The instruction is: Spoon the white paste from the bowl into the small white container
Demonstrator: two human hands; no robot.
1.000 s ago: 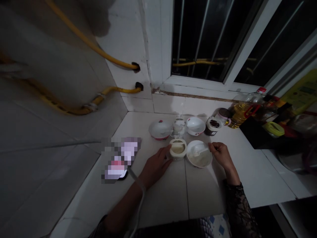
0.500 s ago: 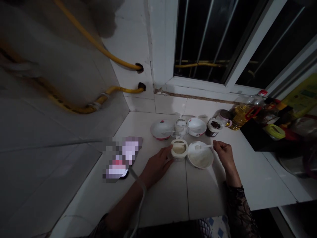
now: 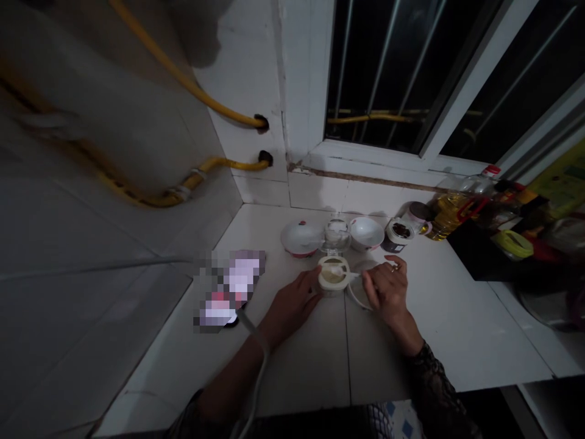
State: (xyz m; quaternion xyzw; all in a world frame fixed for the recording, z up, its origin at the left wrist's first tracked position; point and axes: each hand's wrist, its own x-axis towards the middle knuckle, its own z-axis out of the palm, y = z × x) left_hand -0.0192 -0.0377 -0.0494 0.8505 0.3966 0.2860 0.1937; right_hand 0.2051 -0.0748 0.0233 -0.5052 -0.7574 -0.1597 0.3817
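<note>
My left hand (image 3: 295, 305) grips the side of a small clear container (image 3: 333, 285) with a white rim and a flipped-up clear lid (image 3: 337, 233). In my right hand (image 3: 388, 288) is the handle of a small white spoon (image 3: 339, 272), whose bowl is over the container's opening. A white bowl (image 3: 360, 294) stands right of the container, partly hidden under my right hand. Two more bowls stand behind, one at the left (image 3: 301, 238) and one at the right (image 3: 367, 233) of the lid.
A phone (image 3: 233, 286) with a cable lies at the left. An open jar (image 3: 398, 235), a dark-lidded jar (image 3: 418, 217) and an oil bottle (image 3: 450, 210) stand at the back right. Beside them is a black box (image 3: 475, 250). Yellow pipes (image 3: 219, 163) run along the left wall.
My right hand has moved left with the spoon, from the white bowl to the container's opening. My left hand keeps its hold. The view has shifted slightly.
</note>
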